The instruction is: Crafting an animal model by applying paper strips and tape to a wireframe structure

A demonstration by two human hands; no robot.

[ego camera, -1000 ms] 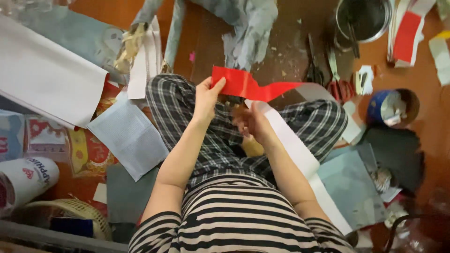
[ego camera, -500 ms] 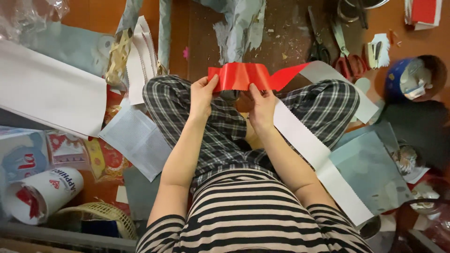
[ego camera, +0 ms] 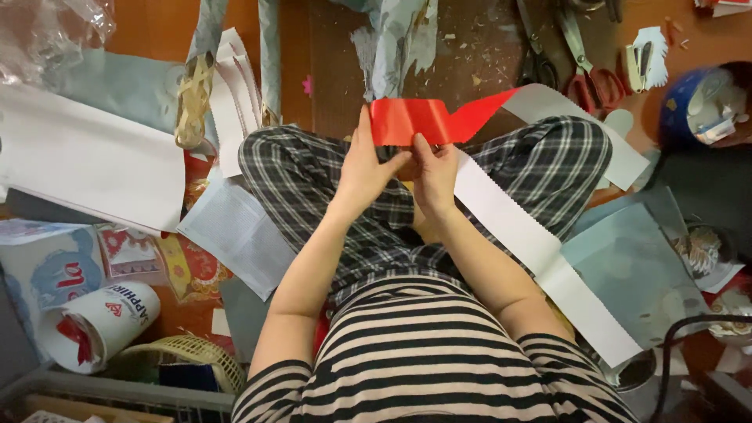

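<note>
I hold a strip of shiny red paper [ego camera: 427, 119] up over my knees, its right end tapering to a point toward the far right. My left hand [ego camera: 368, 168] grips the strip's left part, fingers [ego camera: 363, 125] closed up along its edge, while my right hand [ego camera: 435, 168] pinches its lower edge near the middle, thumb pressed on the red face. Both hands sit just beside each other, touching at the thumbs. Under them are my crossed legs in dark checked trousers [ego camera: 313, 180], and nearer to me my striped shirt [ego camera: 423, 352]. A long white paper strip [ego camera: 533, 243] with a zigzag edge runs from below my right hand across my right thigh to the lower right. On the brown floor [ego camera: 329, 47] beyond the red strip lie red-handled scissors [ego camera: 587, 66] and, further right, a blue tub [ego camera: 689, 102]. To my left lie a large white sheet [ego camera: 86, 168], a pale grey sheet [ego camera: 235, 231] touching my left knee, and a rolled white cup-like tube [ego camera: 102, 321] beside a woven basket [ego camera: 180, 360].
</note>
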